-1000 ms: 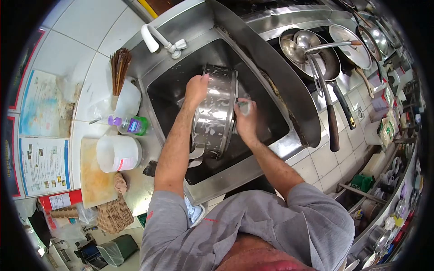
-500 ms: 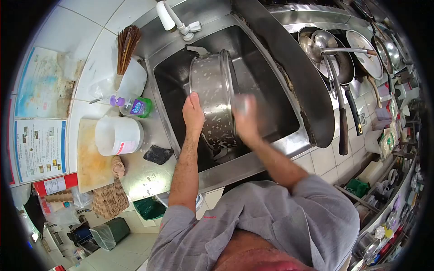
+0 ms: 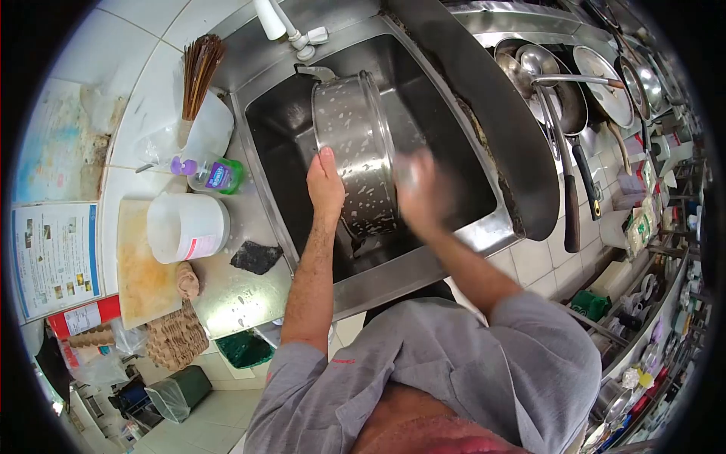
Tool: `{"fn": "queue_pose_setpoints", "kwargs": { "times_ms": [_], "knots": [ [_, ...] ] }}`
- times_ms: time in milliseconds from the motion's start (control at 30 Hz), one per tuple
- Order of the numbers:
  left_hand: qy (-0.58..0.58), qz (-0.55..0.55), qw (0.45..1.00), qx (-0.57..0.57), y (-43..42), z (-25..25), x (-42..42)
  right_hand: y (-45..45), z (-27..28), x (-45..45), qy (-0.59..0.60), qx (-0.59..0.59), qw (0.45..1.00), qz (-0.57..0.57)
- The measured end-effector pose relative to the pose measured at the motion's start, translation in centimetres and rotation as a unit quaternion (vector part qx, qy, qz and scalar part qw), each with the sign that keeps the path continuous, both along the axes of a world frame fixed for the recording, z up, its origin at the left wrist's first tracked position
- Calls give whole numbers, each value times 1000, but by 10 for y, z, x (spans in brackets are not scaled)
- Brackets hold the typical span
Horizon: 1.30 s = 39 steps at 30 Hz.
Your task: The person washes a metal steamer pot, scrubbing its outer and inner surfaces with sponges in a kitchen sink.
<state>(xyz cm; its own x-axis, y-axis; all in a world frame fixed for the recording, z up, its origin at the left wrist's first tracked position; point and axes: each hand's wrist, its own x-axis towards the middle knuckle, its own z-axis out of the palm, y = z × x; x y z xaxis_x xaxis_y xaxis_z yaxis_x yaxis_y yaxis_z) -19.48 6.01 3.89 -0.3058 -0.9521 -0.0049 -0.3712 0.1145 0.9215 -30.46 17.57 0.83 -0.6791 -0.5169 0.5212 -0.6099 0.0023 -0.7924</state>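
Observation:
A large metal pot (image 3: 352,151) lies on its side in the steel sink (image 3: 265,136), its wall spotted with whitish suds. My left hand (image 3: 326,181) grips the pot's left edge, thumb up and the other fingers mostly hidden. At the rim on the right is my right hand (image 3: 423,189), smeared by motion. A silvery-grey blur shows at its fingers; what it is I cannot make out. One pot handle (image 3: 315,72) sticks out at the far end.
A white tap (image 3: 302,38) stands behind the sink. On the left are a dish soap bottle (image 3: 219,176), a white tub (image 3: 189,227), a black scouring pad (image 3: 256,258) and a bundle of thin sticks (image 3: 200,76). Ladles and pans (image 3: 578,98) hang at right.
The whole view has shifted slightly. My right hand stays at the pot's rim, blurred in both frames, while my left hand keeps its hold on the pot.

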Motion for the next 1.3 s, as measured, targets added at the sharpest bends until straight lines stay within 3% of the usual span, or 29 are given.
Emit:
{"fn": "queue_pose_setpoints", "kwargs": {
  "times_ms": [33, 133, 167, 200, 233, 267, 333, 367, 433, 467, 500, 533, 600, 733, 800, 900, 967, 1000, 1067, 1100, 1133, 1200, 1233, 1300],
  "knots": [
    [1, 3, 1000, 5, -1, -3, 2, 30, -34, 19, 36, -39, 998, 24],
    [-21, -34, 996, -80, -7, -11, 9, 23, -15, 2, 51, 22, 996, 76],
    [-14, -29, 995, -94, -8, -13, 10, -12, 8, -13, 6, 36, 999, 37],
    [-7, -24, 994, -109, -8, -14, 11, -65, -15, -46, 93, 18, 995, -39],
    [-9, -28, 994, -110, -5, -15, 16, -101, 30, -75, -99, 92, 990, 44],
    [-14, -23, 995, -100, -3, -15, 18, -144, 41, -108, -154, 212, 964, 50],
    [29, -32, 996, -74, -1, -23, 18, -207, 12, -144, -249, 295, 915, 115],
    [51, -38, 998, -30, 2, -29, 20, -201, 26, -137, -148, 326, 926, 123],
    [56, -92, 991, 83, -4, -24, 16, -173, 60, -107, -142, 322, 935, 33],
    [215, -125, 947, 204, -14, -24, 6, -159, 65, -99, -183, 286, 940, 46],
    [225, -133, 936, 234, -31, -6, -8, -163, 35, -101, -171, 233, 952, 102],
    [274, -115, 899, 321, -50, 12, -23, -139, 40, -95, -176, 205, 960, 82],
    [301, -100, 847, 427, -110, -2, -44, -80, 57, -67, -145, 176, 973, 27],
    [247, -110, 911, 311, -108, -12, -82, -15, 14, -55, -115, 45, 992, -27],
    [259, -182, 917, 242, -60, 21, -83, 11, 10, -41, -105, -40, 991, -76],
    [231, -207, 936, 165, -3, 13, -44, 17, 3, -49, -113, -58, 991, -48],
    [220, -231, 932, 171, 35, -13, -3, -27, -13, -90, 12, 5, 996, -90],
    [241, -208, 931, 180, 51, -25, 10, -52, -1, -109, -274, -38, 960, -45],
    [179, -188, 952, 161, 56, -61, 37, -81, 19, -138, -326, 112, 939, -12],
    [163, -173, 962, 132, 54, -71, 43, -115, -30, -152, -366, 111, 923, -42],
    [144, -155, 972, 103, 49, -69, 43, -103, -25, -135, -376, 41, 925, 34],
    [161, -98, 977, 103, 39, -56, 49, -63, -30, -74, -273, -73, 959, 13],
    [193, -104, 970, 108, 33, -48, 50, -33, -23, -40, -110, -46, 993, 8],
    [218, -96, 965, 108, 24, -47, 61, 11, -28, 21, -186, 3, 982, 23]
  ]
}}
